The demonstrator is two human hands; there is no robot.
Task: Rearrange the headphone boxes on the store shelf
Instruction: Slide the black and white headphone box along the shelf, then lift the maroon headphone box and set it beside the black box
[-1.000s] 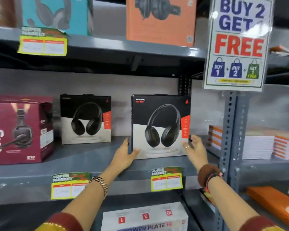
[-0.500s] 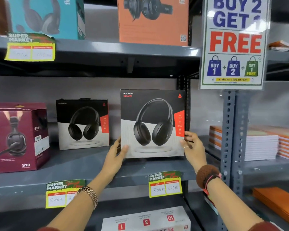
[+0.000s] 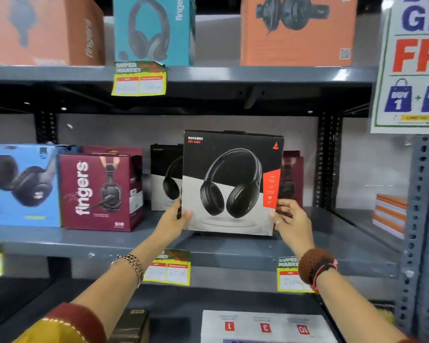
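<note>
A black and white headphone box (image 3: 230,184) is held just above the front of the middle shelf (image 3: 109,241). My left hand (image 3: 175,220) grips its lower left edge and my right hand (image 3: 291,221) grips its lower right edge. Behind it stands a second, matching black and white box (image 3: 165,177), half hidden. A maroon box (image 3: 292,179) peeks out behind the held box's right side. Left of these stand a maroon "fingers" box (image 3: 101,191) and a blue box (image 3: 23,185).
The upper shelf carries an orange box (image 3: 44,29), a teal box (image 3: 154,29) and another orange box (image 3: 297,29). A "buy 2 get 1 free" sign (image 3: 411,63) hangs on the right upright. Stacked notebooks (image 3: 389,215) lie at right. A white box (image 3: 265,326) sits below.
The held box has been lifted off the shelf and carried leftward, now overlapping the matching box behind it. My view has shifted, bringing the blue box and a maroon box into sight.
</note>
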